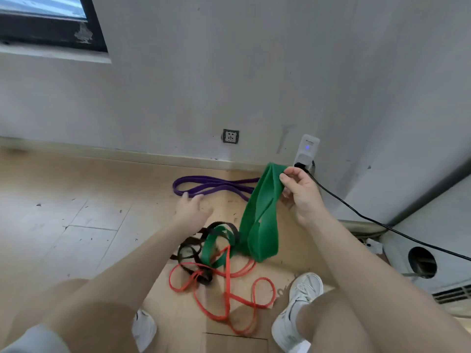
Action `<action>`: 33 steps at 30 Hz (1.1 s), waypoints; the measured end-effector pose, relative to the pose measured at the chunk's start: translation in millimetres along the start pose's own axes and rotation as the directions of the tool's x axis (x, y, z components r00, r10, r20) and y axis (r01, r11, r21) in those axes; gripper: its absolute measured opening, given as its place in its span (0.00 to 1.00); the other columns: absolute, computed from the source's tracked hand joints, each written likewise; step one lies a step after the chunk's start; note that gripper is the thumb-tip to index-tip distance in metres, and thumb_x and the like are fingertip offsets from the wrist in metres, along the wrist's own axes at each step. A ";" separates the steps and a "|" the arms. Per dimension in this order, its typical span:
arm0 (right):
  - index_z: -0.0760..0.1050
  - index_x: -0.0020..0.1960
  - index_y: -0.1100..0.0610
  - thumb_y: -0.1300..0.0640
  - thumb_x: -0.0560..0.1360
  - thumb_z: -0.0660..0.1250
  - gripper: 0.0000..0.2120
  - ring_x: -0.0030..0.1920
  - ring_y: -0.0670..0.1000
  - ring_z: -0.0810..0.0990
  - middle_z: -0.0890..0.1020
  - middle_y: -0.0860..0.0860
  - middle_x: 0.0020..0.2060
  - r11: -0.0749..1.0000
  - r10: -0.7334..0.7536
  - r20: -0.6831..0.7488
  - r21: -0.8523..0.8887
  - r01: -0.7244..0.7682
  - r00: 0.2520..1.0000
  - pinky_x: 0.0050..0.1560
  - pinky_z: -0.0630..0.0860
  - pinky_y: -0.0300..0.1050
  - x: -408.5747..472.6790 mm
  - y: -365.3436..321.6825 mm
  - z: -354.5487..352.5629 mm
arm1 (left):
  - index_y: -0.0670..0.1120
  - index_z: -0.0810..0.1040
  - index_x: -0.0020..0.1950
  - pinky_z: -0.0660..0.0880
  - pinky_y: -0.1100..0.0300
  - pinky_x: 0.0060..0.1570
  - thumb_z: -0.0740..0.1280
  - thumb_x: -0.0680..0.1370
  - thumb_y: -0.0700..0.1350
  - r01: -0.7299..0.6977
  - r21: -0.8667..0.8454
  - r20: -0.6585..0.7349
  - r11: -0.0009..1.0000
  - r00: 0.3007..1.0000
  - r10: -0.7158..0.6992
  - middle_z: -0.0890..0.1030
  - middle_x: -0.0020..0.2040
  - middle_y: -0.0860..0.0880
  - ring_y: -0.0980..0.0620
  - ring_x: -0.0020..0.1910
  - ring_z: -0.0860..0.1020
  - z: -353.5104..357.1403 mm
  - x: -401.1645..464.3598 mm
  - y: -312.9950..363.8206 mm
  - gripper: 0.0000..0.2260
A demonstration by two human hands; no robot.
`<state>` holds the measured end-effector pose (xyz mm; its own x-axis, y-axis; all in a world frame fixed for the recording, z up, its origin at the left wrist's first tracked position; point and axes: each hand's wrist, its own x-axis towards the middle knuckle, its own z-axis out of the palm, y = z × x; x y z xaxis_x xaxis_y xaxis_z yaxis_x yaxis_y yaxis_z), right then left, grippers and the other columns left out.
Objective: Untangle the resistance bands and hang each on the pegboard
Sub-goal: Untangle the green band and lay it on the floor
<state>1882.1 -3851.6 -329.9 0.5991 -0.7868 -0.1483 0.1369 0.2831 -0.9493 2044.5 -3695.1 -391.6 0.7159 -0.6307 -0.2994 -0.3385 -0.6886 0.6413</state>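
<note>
fingers (286, 174) of the right hand (300, 192) pinch the top of the green band (260, 215), lifted off the floor (89, 200). left hand (191, 207) reaches out, fingers spread, touching the purple band (211, 186). red band (226, 289) and black band (188, 250) lie tangled with the green band's lower end.

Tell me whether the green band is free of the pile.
Not free: the right hand lifts the green band, whose lower loop still threads through the black band.
</note>
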 end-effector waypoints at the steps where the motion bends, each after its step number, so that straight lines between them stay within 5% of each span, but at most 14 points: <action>1: 0.68 0.43 0.55 0.68 0.78 0.59 0.10 0.22 0.39 0.73 0.77 0.42 0.23 1.000 -0.001 0.036 0.027 0.000 0.999 0.29 0.73 0.35 -3.4 -3.3 4.7 | 0.47 0.65 0.72 0.59 0.51 0.71 0.56 0.81 0.52 -0.128 -0.124 0.040 0.984 0.990 0.134 0.65 0.73 0.47 0.49 0.72 0.63 2.5 -7.7 15.6 0.21; 4: 0.69 0.42 0.55 0.69 0.77 0.60 0.10 0.22 0.40 0.73 0.77 0.43 0.23 0.997 -0.017 0.099 0.073 0.010 0.995 0.28 0.74 0.36 -8.9 -12.7 18.3 | 0.49 0.73 0.64 0.68 0.58 0.65 0.50 0.82 0.55 -0.195 -0.616 0.145 0.763 0.924 0.353 0.78 0.60 0.52 0.56 0.62 0.74 3.3 -36.6 60.9 0.18; 7: 0.70 0.40 0.55 0.68 0.76 0.63 0.11 0.28 0.45 0.78 0.79 0.47 0.28 0.997 -0.059 0.051 0.061 0.056 0.997 0.33 0.77 0.41 -8.7 -17.8 24.7 | 0.50 0.70 0.62 0.72 0.68 0.50 0.58 0.80 0.51 -0.292 -0.619 0.035 0.729 0.917 0.397 0.79 0.55 0.52 0.59 0.53 0.78 0.3 -43.6 72.2 0.12; 9: 0.70 0.40 0.55 0.68 0.75 0.64 0.11 0.33 0.48 0.79 0.79 0.50 0.32 0.996 -0.079 -0.019 0.043 0.080 0.997 0.35 0.79 0.42 -8.6 -16.7 27.3 | 0.50 0.67 0.61 0.73 0.66 0.51 0.67 0.75 0.50 -0.326 -0.603 -0.037 0.728 0.923 0.382 0.79 0.55 0.51 0.58 0.53 0.78 -4.2 -42.0 69.8 0.17; 12: 0.69 0.39 0.56 0.69 0.75 0.64 0.11 0.31 0.47 0.79 0.77 0.52 0.34 0.985 -0.020 -0.110 0.171 0.039 0.994 0.32 0.79 0.40 -8.1 -13.5 34.9 | 0.49 0.68 0.53 0.76 0.63 0.46 0.73 0.70 0.48 -0.210 -0.661 0.069 0.721 0.939 0.337 0.78 0.53 0.50 0.56 0.49 0.79 -6.5 -43.5 66.5 0.18; 15: 0.69 0.40 0.58 0.69 0.75 0.63 0.10 0.29 0.47 0.80 0.77 0.54 0.35 0.923 0.083 -0.157 0.386 -0.017 0.984 0.32 0.80 0.41 -2.4 -10.5 40.2 | 0.45 0.69 0.51 0.76 0.61 0.40 0.66 0.75 0.46 -0.044 -0.689 0.275 0.724 0.907 0.317 0.78 0.48 0.47 0.56 0.40 0.80 -7.8 -50.3 57.5 0.09; 18: 0.68 0.40 0.57 0.68 0.76 0.62 0.10 0.29 0.49 0.81 0.81 0.54 0.32 0.856 0.187 -0.164 0.512 -0.078 0.969 0.29 0.79 0.40 4.1 -2.9 34.6 | 0.42 0.71 0.59 0.78 0.48 0.50 0.63 0.73 0.53 0.312 -0.842 0.456 0.441 0.848 0.270 0.78 0.51 0.42 0.44 0.48 0.80 -10.2 -50.3 36.8 0.19; 20: 0.68 0.40 0.55 0.67 0.77 0.62 0.11 0.26 0.48 0.81 0.81 0.52 0.28 0.835 0.224 -0.169 0.541 -0.099 0.960 0.26 0.77 0.38 7.0 4.1 26.2 | 0.43 0.73 0.58 0.78 0.44 0.52 0.69 0.70 0.52 0.377 -0.898 0.436 0.227 0.831 0.345 0.79 0.52 0.41 0.41 0.49 0.81 -13.8 -47.0 25.2 0.21; 22: 0.68 0.40 0.54 0.66 0.77 0.61 0.11 0.29 0.47 0.80 0.80 0.51 0.32 0.842 0.256 -0.202 0.527 -0.115 0.945 0.31 0.75 0.39 11.2 10.1 14.8 | 0.44 0.73 0.57 0.80 0.50 0.49 0.74 0.68 0.47 0.333 -0.934 0.357 0.132 0.841 0.407 0.81 0.52 0.41 0.44 0.48 0.82 -16.4 -42.7 18.1 0.20; 27: 0.68 0.40 0.50 0.66 0.78 0.60 0.13 0.37 0.47 0.75 0.80 0.49 0.33 0.851 0.337 -0.186 0.480 -0.214 0.923 0.39 0.71 0.39 14.5 24.1 -5.4 | 0.39 0.75 0.58 0.80 0.56 0.47 0.61 0.74 0.37 0.285 -0.952 0.302 0.109 0.839 0.453 0.81 0.53 0.40 0.46 0.50 0.82 -34.3 -38.0 14.6 0.13; 30: 0.68 0.40 0.51 0.68 0.77 0.60 0.14 0.34 0.48 0.73 0.78 0.49 0.23 0.859 0.335 -0.187 0.463 -0.218 0.923 0.40 0.72 0.41 15.8 27.8 -10.6 | 0.40 0.76 0.55 0.81 0.58 0.42 0.58 0.75 0.30 0.266 -0.900 0.383 0.345 0.861 0.335 0.83 0.50 0.41 0.47 0.46 0.83 -36.8 -34.5 15.9 0.13; 33: 0.67 0.41 0.53 0.71 0.76 0.59 0.14 0.31 0.48 0.73 0.77 0.52 0.28 0.918 0.278 -0.196 0.342 -0.200 0.940 0.40 0.72 0.43 17.0 29.8 -11.9 | 0.42 0.75 0.48 0.82 0.56 0.42 0.61 0.75 0.28 0.214 -0.742 0.400 0.636 0.902 0.164 0.82 0.51 0.41 0.47 0.46 0.83 -36.6 -28.0 22.9 0.10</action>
<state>1886.9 -3863.0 -364.1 0.4466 -0.7685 -0.4582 0.2754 0.6053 -0.7468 2039.0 -3680.2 -342.7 0.3457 -0.8247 -0.4477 0.3908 -0.3072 0.8677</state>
